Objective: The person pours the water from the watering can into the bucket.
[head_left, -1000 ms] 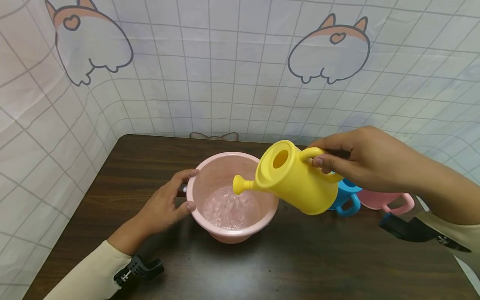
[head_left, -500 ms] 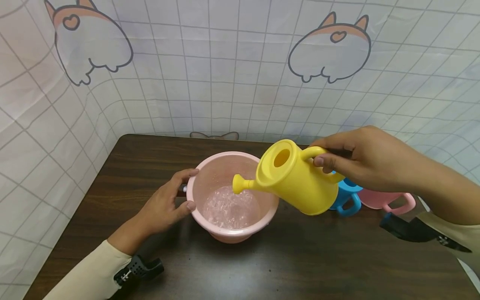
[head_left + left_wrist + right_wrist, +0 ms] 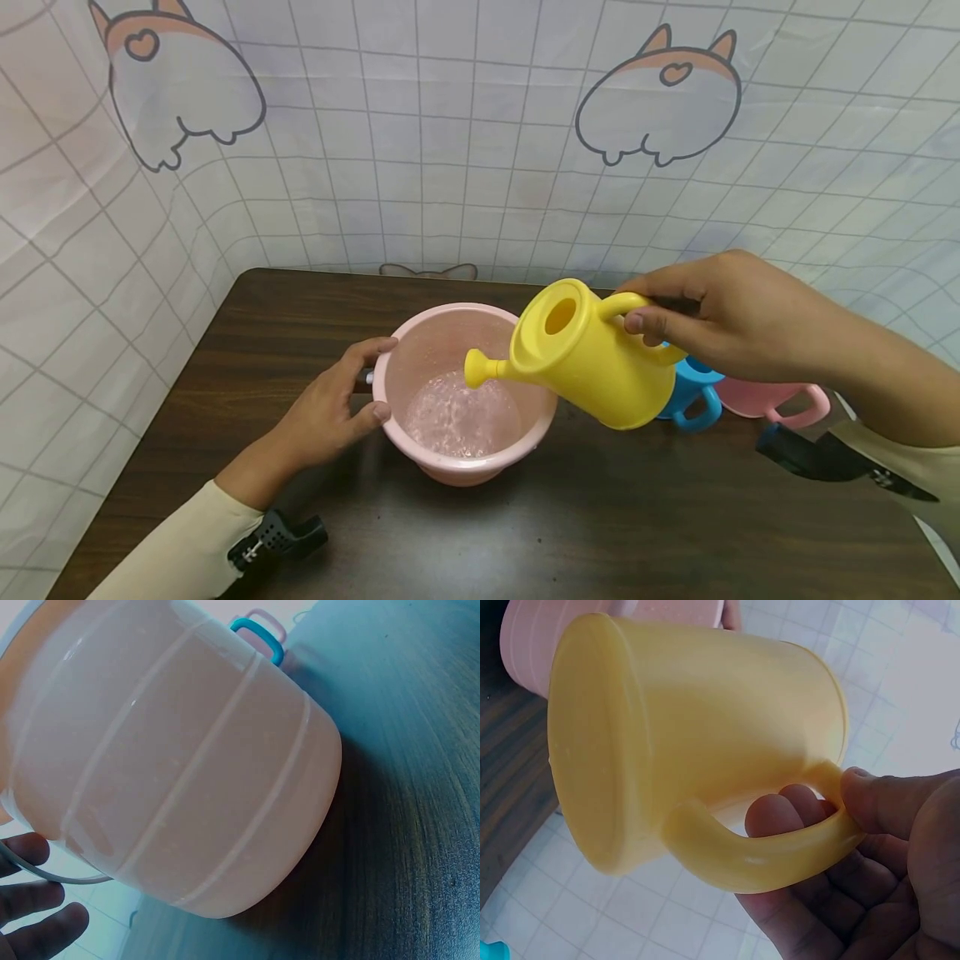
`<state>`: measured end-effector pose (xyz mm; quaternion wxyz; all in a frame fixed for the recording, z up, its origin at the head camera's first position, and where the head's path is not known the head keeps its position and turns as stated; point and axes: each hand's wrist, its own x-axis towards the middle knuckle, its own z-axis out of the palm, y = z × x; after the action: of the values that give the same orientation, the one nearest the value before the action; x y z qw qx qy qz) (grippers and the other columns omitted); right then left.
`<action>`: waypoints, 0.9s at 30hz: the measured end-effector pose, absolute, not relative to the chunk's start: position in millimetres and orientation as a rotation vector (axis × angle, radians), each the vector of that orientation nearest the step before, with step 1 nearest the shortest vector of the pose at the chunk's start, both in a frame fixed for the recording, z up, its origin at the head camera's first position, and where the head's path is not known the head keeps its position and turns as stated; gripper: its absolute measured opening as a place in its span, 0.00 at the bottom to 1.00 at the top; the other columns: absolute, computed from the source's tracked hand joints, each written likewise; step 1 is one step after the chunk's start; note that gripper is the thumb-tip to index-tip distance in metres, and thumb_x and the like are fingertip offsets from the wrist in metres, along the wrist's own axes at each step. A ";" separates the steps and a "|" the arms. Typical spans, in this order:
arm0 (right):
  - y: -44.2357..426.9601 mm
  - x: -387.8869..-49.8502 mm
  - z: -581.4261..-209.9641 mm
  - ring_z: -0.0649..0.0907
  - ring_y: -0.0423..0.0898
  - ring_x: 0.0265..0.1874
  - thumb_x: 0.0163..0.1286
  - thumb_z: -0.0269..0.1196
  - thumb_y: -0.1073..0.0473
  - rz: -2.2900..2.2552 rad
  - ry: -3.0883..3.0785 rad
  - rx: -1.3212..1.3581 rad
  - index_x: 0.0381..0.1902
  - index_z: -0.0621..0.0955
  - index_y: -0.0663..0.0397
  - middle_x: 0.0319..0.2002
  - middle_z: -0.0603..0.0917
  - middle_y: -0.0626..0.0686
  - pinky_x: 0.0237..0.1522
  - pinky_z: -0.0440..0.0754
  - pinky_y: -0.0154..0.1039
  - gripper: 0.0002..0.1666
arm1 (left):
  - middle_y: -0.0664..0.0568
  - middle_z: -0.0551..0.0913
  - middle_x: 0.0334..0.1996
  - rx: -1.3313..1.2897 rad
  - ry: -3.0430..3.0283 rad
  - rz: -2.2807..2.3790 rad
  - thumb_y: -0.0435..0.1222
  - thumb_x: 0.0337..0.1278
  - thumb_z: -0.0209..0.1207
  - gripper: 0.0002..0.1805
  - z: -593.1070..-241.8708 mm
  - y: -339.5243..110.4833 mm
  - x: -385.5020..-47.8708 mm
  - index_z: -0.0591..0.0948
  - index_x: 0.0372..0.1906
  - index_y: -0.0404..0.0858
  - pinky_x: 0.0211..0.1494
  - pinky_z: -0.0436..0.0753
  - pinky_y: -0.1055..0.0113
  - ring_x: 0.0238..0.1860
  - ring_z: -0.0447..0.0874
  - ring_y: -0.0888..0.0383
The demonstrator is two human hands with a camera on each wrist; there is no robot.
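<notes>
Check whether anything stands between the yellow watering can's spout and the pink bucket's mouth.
Nothing visible does: the watering can, held by the right hand, has its spout over the pink bucket. The left hand is at the opposite rim, clear of it.

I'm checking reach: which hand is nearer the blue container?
Right. The right hand, gripping the yellow watering can, is close to the blue container; the left hand is farther left, touching the pink bucket.
</notes>
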<state>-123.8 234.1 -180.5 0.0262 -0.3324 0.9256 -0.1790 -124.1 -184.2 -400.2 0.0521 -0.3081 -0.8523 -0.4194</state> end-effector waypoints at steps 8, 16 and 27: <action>232.9 -124.6 -180.0 0.85 0.33 0.36 0.75 0.65 0.51 -0.538 2.859 -1.010 0.57 0.86 0.39 0.42 0.88 0.37 0.38 0.85 0.37 0.15 | 0.43 0.77 0.61 -0.933 -2.594 -1.283 0.65 0.69 0.52 0.40 -400.2 -184.2 -123.7 0.59 0.77 0.51 0.48 0.85 0.41 0.50 0.86 0.46; 233.3 -124.8 -180.6 0.85 0.34 0.36 0.75 0.65 0.51 -0.539 2.861 -1.013 0.57 0.86 0.39 0.42 0.88 0.37 0.38 0.85 0.37 0.15 | 0.44 0.78 0.60 -0.943 -2.581 -1.272 0.66 0.69 0.51 0.40 -400.5 -184.4 -123.7 0.59 0.77 0.51 0.47 0.85 0.41 0.49 0.86 0.47; 233.1 -125.0 -180.8 0.85 0.34 0.36 0.75 0.65 0.52 -0.561 2.849 -1.032 0.57 0.86 0.40 0.44 0.88 0.38 0.38 0.86 0.37 0.15 | 0.44 0.77 0.60 -0.946 -2.580 -1.275 0.65 0.69 0.51 0.40 -400.4 -184.2 -123.6 0.59 0.77 0.51 0.48 0.85 0.42 0.50 0.86 0.47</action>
<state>-125.0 233.1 -180.8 0.0300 -0.3346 0.9242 -0.1818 -123.6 -184.2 -400.4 0.0559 -0.3119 -0.8503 -0.4202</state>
